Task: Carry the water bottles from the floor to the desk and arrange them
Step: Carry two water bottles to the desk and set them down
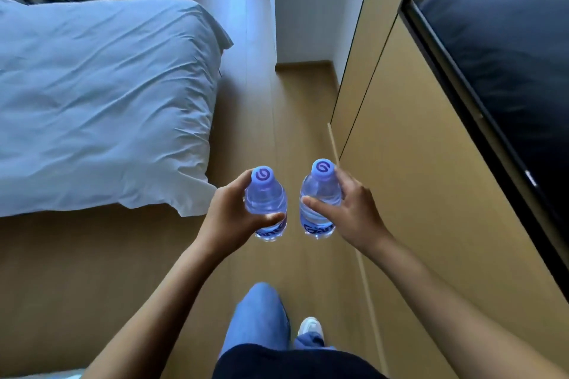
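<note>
I carry two clear water bottles with pale blue caps, both upright in front of me above the wooden floor. My left hand (229, 218) grips the left bottle (266, 201) round its body, thumb across the front. My right hand (348, 209) grips the right bottle (320, 194) the same way. The two bottles are close together but apart. No desk is in view.
A bed with a white duvet (101, 101) fills the left. A wooden wall panel (431, 194) with a dark screen (508, 71) runs along the right. A narrow strip of wooden floor (292, 108) leads ahead between them. My legs in jeans (258, 317) show below.
</note>
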A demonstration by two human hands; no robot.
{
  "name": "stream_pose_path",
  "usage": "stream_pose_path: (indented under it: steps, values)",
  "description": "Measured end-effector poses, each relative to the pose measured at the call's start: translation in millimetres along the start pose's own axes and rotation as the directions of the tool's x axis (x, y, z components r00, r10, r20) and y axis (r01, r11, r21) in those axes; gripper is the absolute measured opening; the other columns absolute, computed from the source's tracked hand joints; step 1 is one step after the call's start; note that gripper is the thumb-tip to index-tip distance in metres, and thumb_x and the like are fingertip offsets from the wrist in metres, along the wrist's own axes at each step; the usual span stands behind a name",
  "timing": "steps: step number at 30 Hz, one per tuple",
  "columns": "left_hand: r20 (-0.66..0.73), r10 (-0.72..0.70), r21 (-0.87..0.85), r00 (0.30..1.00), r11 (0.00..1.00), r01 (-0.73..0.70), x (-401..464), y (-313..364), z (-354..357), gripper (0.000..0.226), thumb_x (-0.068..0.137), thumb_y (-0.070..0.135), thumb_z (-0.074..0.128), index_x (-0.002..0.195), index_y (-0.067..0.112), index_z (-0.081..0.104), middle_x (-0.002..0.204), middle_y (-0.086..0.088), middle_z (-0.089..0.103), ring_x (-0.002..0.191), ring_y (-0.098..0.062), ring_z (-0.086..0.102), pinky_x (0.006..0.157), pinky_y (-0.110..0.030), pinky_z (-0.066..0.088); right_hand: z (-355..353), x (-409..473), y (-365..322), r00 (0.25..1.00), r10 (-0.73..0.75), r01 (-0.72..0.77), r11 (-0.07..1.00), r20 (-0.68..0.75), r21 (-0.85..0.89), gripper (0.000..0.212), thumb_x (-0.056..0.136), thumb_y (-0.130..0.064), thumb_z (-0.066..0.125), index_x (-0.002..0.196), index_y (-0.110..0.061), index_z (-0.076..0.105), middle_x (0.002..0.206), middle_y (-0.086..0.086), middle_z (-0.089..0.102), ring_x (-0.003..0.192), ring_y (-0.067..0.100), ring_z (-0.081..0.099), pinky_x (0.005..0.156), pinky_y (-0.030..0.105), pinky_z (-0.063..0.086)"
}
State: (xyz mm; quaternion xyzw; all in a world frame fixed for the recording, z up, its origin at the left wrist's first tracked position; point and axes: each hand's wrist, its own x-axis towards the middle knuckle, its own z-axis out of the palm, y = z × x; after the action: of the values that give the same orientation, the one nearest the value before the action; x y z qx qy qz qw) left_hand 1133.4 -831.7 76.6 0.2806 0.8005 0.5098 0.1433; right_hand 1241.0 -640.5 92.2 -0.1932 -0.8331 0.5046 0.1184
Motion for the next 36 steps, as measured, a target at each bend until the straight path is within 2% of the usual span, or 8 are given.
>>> stream_pose_path:
  steps: [7,11,15,18,23,26,30,36]
  values:
    - [-0.023,0.005,0.017,1.0,1.0,-0.004,156,-48,-44,0.056,0.057,0.035,0.087,0.106,0.04,0.06,0.092,0.01,0.072,0.084,-0.013,0.07,0.078,-0.044,0.058,36,167,1,1.0,-0.019,0.02,1.0,0.023,-0.005,0.043,0.08,-0.019,0.081,0.118,-0.008,0.063,0.106,0.002,0.07,0.097,0.016,0.066,0.088,0.032,0.052]
    - [0.033,0.052,0.104,0.998,0.993,-0.055,258,-63,-84,0.06,0.057,0.035,0.084,0.109,0.041,0.056,0.094,0.019,0.068,0.086,-0.005,0.067,0.077,-0.034,0.057,61,271,-14,1.0,-0.005,0.005,1.0,0.007,0.005,0.046,0.08,-0.02,0.081,0.12,-0.01,0.062,0.108,0.002,0.069,0.099,0.016,0.066,0.09,0.033,0.052]
    - [0.069,0.087,0.148,0.994,0.984,-0.097,346,-72,-120,0.058,0.058,0.024,0.085,0.108,0.033,0.058,0.094,0.013,0.068,0.087,-0.008,0.066,0.078,-0.038,0.054,82,362,-30,0.999,-0.011,0.012,1.0,-0.03,0.024,0.049,0.079,-0.019,0.082,0.122,-0.007,0.061,0.112,0.005,0.069,0.102,0.019,0.066,0.092,0.037,0.052]
    - [0.059,0.049,0.104,0.997,0.993,-0.055,403,-83,-140,0.056,0.06,0.019,0.089,0.109,0.028,0.061,0.095,0.012,0.07,0.088,-0.008,0.068,0.08,-0.039,0.056,93,424,-38,0.999,-0.009,0.011,0.999,-0.038,0.033,0.05,0.079,-0.019,0.082,0.123,-0.006,0.061,0.112,0.005,0.068,0.103,0.019,0.065,0.093,0.038,0.052]
    - [0.005,0.005,0.043,1.0,0.999,-0.005,504,-111,-159,0.059,0.058,0.029,0.087,0.108,0.043,0.059,0.094,0.018,0.071,0.087,-0.003,0.068,0.079,-0.027,0.056,105,539,-34,0.999,-0.032,0.033,0.999,-0.022,0.032,0.051,0.078,-0.021,0.082,0.123,-0.005,0.062,0.113,0.007,0.069,0.105,0.022,0.066,0.094,0.043,0.051]
    - [-0.022,-0.02,0.03,1.0,0.999,0.02,576,-126,-167,0.06,0.057,0.029,0.087,0.106,0.05,0.058,0.096,0.021,0.07,0.087,0.002,0.067,0.077,-0.018,0.054,108,619,-29,0.998,-0.056,0.056,0.998,0.005,0.032,0.052,0.078,-0.023,0.082,0.123,-0.007,0.062,0.113,0.004,0.069,0.105,0.018,0.066,0.094,0.037,0.052]
    - [-0.05,-0.036,0.052,0.998,0.998,0.039,684,-142,-180,0.062,0.057,0.02,0.091,0.105,0.043,0.058,0.097,0.018,0.071,0.09,-0.002,0.068,0.081,-0.027,0.055,108,731,-29,0.991,-0.126,0.125,0.992,0.034,0.014,0.049,0.079,-0.025,0.083,0.121,-0.011,0.062,0.109,-0.004,0.067,0.099,0.008,0.064,0.088,0.02,0.05]
    - [-0.12,-0.068,0.02,0.99,0.997,0.071,828,-155,-216,0.061,0.059,0.01,0.092,0.108,0.031,0.061,0.097,0.017,0.071,0.088,0.0,0.068,0.08,-0.022,0.055,110,891,-45,0.98,-0.181,0.181,0.983,0.084,0.013,0.051,0.078,-0.028,0.081,0.122,-0.009,0.061,0.11,-0.002,0.067,0.1,0.012,0.065,0.089,0.029,0.055]
